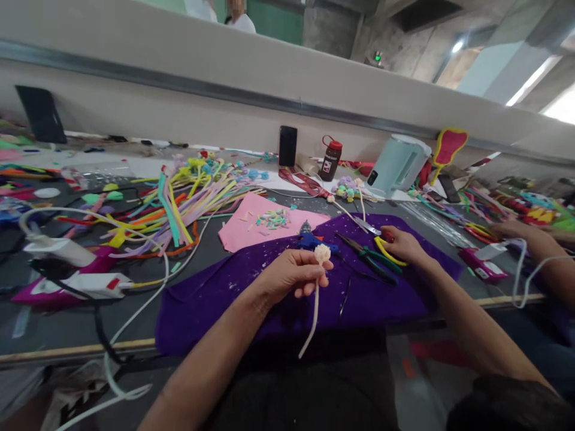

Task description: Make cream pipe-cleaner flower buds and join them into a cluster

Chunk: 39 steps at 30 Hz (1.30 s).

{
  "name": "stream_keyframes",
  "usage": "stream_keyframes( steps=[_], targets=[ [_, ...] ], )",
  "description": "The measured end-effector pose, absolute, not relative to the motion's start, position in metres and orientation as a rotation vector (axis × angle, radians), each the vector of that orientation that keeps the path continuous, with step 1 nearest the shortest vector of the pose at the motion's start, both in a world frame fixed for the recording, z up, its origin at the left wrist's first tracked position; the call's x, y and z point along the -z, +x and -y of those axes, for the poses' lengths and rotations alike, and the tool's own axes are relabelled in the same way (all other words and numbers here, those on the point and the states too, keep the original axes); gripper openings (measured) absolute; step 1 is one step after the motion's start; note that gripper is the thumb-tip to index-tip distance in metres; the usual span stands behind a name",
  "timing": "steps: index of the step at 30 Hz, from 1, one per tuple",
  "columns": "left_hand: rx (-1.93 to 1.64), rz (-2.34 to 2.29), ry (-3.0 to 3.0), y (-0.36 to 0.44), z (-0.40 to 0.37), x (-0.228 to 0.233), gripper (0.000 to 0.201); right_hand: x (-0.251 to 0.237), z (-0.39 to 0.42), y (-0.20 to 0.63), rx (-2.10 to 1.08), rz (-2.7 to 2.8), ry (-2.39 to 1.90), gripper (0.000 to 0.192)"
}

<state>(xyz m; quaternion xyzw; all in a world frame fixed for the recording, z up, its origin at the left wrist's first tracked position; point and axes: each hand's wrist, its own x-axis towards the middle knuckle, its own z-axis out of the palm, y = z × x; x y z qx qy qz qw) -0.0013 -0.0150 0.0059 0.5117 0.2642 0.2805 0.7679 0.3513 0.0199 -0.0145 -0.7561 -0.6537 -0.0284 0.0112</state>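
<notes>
Cream flower stem (320, 263) pinched upright in left hand (287, 276) over purple cloth (224, 299); scissors (375, 236) (yellow-handled) best gripped firmly by right hand (404, 244), closed on them.

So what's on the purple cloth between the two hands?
In the head view, green-handled pliers lie on the purple cloth between the left hand, holding a cream pipe-cleaner flower, and the right hand.

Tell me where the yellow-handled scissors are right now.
In the head view, right of centre on the purple cloth, under the right hand, beside the green-handled pliers.
</notes>
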Motion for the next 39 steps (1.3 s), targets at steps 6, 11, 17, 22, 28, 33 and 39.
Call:
stream_keyframes(
  steps=[6,11,17,22,28,33,39],
  targets=[
    [-0.627,-0.621,1.04,0.004,0.009,-0.004,0.017,0.01,-0.021,0.351,0.104,2.182,-2.419,0.055],
    [-0.757,-0.725,1.004,0.004,0.006,-0.005,0.019,-0.01,0.009,0.316,0.48,1.962,-2.393,0.044],
    [-0.899,-0.725,0.995,0.007,0.007,-0.003,0.019,-0.011,0.052,0.215,-0.573,1.806,-1.428,0.022],
    [-0.92,-0.749,0.943,0.008,0.009,-0.002,0.023,0.002,0.049,0.151,-1.062,1.534,-1.119,0.018],
    [-0.917,-0.628,0.912,0.003,0.01,-0.004,0.028,-0.003,0.043,0.147,-1.089,1.42,-1.094,0.016],
    [-0.953,-0.631,0.886,0.003,0.009,-0.004,0.028,-0.007,0.045,0.148,-1.157,1.34,-1.126,0.019],
    [-1.034,-0.748,1.005,0.004,0.009,-0.003,0.03,-0.004,0.043,0.144,-1.012,1.456,-1.165,0.018]
  ],
)
